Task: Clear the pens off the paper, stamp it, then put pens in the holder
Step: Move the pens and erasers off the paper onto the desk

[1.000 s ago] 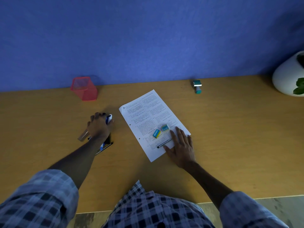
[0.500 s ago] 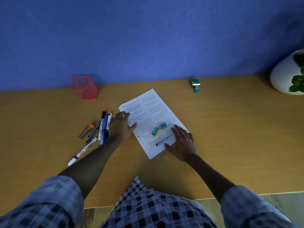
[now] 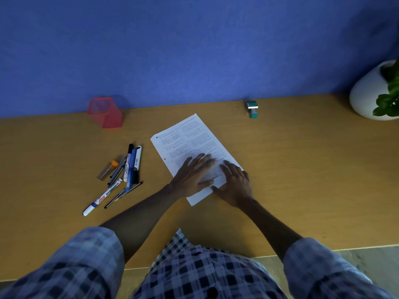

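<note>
Left hand back on the paper for the last pen

One pen (image 3: 215, 178) is left on the paper (image 3: 190, 134), a sliver of it showing between my hands. My left hand (image 3: 192, 175), which was at the pile of pens (image 3: 127, 169) a moment ago, now lies flat and open over the sheet, covering the two small erasers seen there before. My right hand (image 3: 236, 186) rests open at the paper's near edge, pinning it. Clearing looks nearly done; the stamp (image 3: 252, 108) waits untouched by the wall, well apart, and the red holder (image 3: 105, 114) has no pens in it yet.
</note>
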`<state>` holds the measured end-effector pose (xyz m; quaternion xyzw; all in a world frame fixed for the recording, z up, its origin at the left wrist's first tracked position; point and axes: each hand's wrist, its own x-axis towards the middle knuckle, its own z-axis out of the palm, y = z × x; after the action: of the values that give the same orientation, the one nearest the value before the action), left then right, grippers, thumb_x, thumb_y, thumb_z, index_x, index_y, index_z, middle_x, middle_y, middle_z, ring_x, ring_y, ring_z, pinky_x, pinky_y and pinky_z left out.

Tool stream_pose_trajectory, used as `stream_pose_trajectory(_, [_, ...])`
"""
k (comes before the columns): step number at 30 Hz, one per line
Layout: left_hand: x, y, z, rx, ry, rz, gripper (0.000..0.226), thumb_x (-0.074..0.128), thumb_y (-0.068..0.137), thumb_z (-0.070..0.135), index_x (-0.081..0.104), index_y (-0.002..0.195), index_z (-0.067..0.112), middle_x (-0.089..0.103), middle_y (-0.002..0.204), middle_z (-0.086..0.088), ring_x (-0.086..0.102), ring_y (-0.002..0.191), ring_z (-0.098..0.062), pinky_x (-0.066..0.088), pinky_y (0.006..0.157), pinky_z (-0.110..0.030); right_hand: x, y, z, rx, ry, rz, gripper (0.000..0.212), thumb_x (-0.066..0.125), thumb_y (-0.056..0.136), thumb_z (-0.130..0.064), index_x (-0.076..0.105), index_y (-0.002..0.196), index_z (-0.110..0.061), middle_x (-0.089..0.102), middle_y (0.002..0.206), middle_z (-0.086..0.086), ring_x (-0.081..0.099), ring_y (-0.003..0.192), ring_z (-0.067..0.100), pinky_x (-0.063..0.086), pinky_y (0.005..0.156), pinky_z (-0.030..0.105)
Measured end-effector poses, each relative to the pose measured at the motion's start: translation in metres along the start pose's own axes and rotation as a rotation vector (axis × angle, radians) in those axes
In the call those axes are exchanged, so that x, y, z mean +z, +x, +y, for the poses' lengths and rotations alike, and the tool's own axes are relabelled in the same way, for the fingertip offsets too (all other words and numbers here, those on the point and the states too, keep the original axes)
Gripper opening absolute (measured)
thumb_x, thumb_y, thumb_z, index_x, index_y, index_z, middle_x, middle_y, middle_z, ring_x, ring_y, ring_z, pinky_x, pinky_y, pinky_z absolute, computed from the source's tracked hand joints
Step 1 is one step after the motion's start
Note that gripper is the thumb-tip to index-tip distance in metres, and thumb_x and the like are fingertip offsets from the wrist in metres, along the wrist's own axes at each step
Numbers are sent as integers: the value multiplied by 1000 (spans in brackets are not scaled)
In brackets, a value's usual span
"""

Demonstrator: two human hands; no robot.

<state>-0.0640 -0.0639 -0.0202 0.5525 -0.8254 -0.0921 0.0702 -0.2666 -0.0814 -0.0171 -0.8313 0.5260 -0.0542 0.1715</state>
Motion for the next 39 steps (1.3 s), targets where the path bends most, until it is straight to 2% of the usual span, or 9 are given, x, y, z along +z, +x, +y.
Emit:
stream_pose_trajectory(4, [10,11,15,18,0,-55,64,42,99,48,26,154,19,23,162,-3,19,150,-24,21,119,-54,0,-1,-1,5,28,10,85,61,79,-63,34,149,-23,33,158,-1,31,145,20,26,116,46])
stream_pose_trajectory(9, [18,12,24,-29,63,64,52,48,99,30,42,146,10,39,153,-10,35,143,-29,38,109,-57,3,-2,0,13,39,12,86,62,78,-63,34,149,-23,32,159,-1,30,146,20,23,117,44])
stream_pose_trajectory(14, [15,10,12,-156,88,-33,55,34,104,33,24,154,12,19,162,-6,17,150,-28,24,117,-55,5,-3,3,6,21,2,86,58,80,-66,33,149,-22,27,161,0,26,147,19,21,117,43])
stream_pose_trajectory(21, [2,-5,-13,-282,111,-29,53,35,103,31,30,151,9,24,161,-10,25,148,-30,29,115,-54,7,-3,2,0,30,29,84,59,80,-67,37,147,-20,31,159,1,33,145,23,24,117,47])
stream_pose_trajectory(29, [-6,-37,-42,-444,153,-26,54,31,104,30,22,154,8,16,163,-8,16,150,-27,19,119,-54,12,-3,4,-1,14,26,85,54,78,-70,37,146,-22,31,159,0,35,144,24,25,116,49])
stream_pose_trajectory(39, [-16,-80,-74,-590,195,43,50,41,101,22,36,148,4,32,157,-9,26,147,-28,14,118,-53,15,-2,6,-7,-15,33,85,50,78,-72,38,145,-22,34,158,0,38,142,24,28,115,50])
